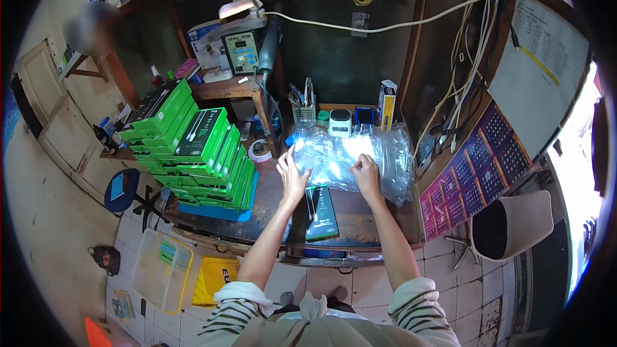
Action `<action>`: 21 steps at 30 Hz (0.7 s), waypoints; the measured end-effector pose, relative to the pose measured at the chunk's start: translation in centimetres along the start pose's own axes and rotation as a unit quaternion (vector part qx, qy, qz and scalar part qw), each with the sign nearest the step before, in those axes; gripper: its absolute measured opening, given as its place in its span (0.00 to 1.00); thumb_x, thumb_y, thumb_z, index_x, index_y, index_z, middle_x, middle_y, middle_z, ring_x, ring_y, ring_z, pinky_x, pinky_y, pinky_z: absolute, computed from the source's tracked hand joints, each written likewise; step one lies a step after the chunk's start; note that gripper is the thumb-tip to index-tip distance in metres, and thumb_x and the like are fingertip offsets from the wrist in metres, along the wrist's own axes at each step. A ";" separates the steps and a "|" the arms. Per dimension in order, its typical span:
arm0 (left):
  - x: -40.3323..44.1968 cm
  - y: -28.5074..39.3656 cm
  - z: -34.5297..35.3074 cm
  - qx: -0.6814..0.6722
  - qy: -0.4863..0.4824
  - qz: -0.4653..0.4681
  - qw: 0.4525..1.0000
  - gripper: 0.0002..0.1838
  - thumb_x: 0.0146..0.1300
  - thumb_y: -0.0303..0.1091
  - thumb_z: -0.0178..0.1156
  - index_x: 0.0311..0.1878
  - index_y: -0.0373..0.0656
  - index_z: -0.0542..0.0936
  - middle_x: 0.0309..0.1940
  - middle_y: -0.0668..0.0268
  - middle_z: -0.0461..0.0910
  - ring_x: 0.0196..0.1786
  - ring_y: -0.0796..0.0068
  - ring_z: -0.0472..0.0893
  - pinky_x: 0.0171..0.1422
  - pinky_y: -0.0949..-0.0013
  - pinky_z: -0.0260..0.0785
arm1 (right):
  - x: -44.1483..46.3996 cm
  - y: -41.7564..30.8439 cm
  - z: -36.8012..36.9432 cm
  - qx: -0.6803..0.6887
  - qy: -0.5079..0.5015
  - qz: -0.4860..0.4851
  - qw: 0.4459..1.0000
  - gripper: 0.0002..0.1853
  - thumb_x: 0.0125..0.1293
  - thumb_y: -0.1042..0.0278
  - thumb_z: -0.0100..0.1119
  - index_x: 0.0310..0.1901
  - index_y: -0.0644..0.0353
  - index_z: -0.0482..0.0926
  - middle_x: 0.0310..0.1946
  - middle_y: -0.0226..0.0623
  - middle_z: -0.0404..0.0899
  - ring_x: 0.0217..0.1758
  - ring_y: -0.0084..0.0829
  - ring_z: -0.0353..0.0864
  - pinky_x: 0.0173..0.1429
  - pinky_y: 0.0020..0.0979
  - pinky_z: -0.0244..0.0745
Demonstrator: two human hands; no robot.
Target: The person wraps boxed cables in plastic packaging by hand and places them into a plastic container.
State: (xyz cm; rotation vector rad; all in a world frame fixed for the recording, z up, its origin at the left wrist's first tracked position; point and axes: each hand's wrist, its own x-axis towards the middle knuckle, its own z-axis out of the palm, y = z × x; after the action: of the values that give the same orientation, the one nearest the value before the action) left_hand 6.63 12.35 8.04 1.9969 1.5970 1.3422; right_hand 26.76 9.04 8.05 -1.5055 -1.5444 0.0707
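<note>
A pile of clear plastic bags (392, 160) lies across the middle of the desk, shining under the lamp light. My left hand (293, 177) rests at its left edge with thumb and fingers apart, touching the plastic. Over the right part of the pile, my right hand (367, 178) is closed, its fingertips pinched at the plastic. Between my wrists a flat black and green box (321, 213) with a cable pictured on it lies on the desk (360, 222). Whether any single bag is separated from the pile cannot be made out.
Tall stacks of green boxes (205, 148) stand on the left over a blue mat (222, 210). Behind the plastic are a pen basket (304, 114), a white jar (340, 123) and an upright box (386, 104). A soldering station (241, 53) sits on a raised shelf; cables (472, 45) hang right.
</note>
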 end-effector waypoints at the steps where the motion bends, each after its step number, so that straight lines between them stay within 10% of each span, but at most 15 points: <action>1: -0.6 -0.7 0.4 -0.010 -0.007 0.007 1.000 0.46 0.41 0.27 0.69 0.64 0.45 0.55 0.54 0.50 0.58 0.57 0.48 0.59 0.62 0.54 0.53 | -0.6 1.0 1.1 0.009 0.001 0.020 1.000 0.13 0.44 0.75 0.67 0.24 0.63 0.69 0.24 0.37 0.72 0.31 0.38 0.73 0.35 0.35 0.67; 11: -3.4 -5.0 1.3 -0.073 -0.146 -0.013 0.986 0.43 0.42 0.33 0.69 0.63 0.45 0.57 0.51 0.51 0.61 0.56 0.50 0.60 0.62 0.55 0.53 | -3.3 3.5 2.5 0.038 -0.093 0.176 0.979 0.11 0.46 0.72 0.68 0.24 0.66 0.73 0.26 0.41 0.78 0.29 0.29 0.77 0.33 0.28 0.70; 17: -0.2 -1.0 -1.0 -0.213 -0.074 0.068 0.972 0.44 0.47 0.34 0.67 0.65 0.42 0.53 0.60 0.49 0.54 0.64 0.53 0.57 0.67 0.58 0.52 | -1.7 -4.1 -3.9 0.122 -0.095 0.047 0.987 0.04 0.60 0.75 0.54 0.33 0.64 0.70 0.39 0.38 0.80 0.37 0.26 0.78 0.43 0.27 0.71; 21: 2.4 2.0 -4.4 -0.335 -0.051 0.075 0.938 0.18 0.52 0.27 0.63 0.47 0.38 0.75 0.40 0.59 0.77 0.44 0.68 0.77 0.52 0.69 0.67 | -1.7 -6.6 -6.9 0.291 -0.111 0.072 0.948 0.03 0.64 0.74 0.51 0.34 0.64 0.70 0.37 0.41 0.80 0.40 0.27 0.80 0.45 0.26 0.72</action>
State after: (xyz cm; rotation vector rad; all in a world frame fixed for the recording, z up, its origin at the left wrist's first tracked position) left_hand 4.41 12.27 13.02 1.7303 0.7849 1.5364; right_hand 25.87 2.28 14.98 -1.1517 -1.4122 0.7397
